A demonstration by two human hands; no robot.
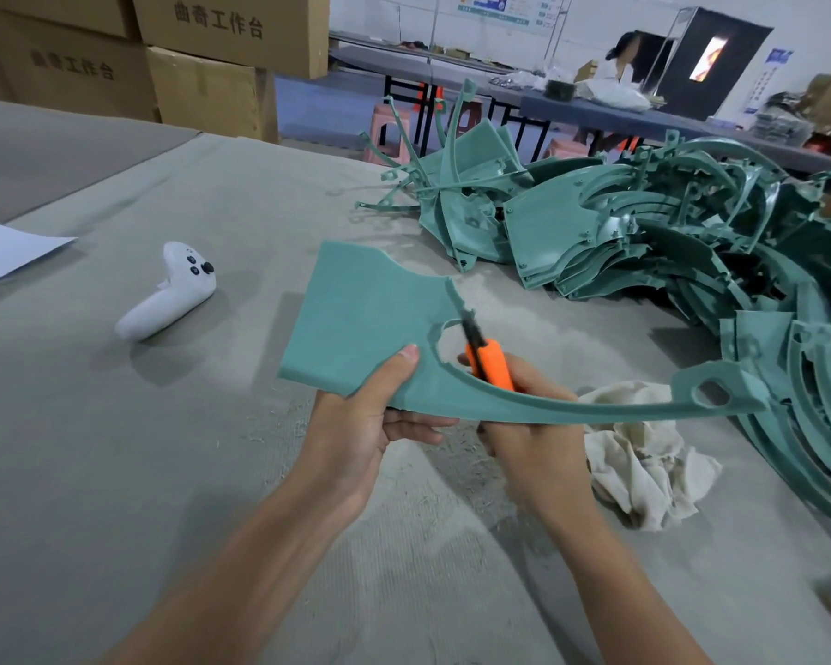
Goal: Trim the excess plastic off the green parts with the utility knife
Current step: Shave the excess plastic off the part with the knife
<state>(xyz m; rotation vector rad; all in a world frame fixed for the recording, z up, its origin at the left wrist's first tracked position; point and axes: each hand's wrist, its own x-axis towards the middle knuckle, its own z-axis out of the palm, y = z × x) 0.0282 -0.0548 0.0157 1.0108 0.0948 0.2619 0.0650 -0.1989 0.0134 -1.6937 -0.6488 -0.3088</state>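
My left hand (370, 424) grips the near edge of a flat green plastic part (356, 319), thumb on top, and holds it above the table. A long curved arm of the part runs right to a looped end (711, 391). My right hand (528, 424) sits behind that arm and holds an orange utility knife (488, 360). The knife's dark blade end touches the part's inner curved edge (459, 304).
A big heap of green parts (644, 223) fills the table's right side. A crumpled cloth (639, 453) lies at my right. A white controller (169, 292) and a paper sheet (6, 252) lie left. Cardboard boxes (202, 64) stand behind. Shavings litter the grey table (116, 448).
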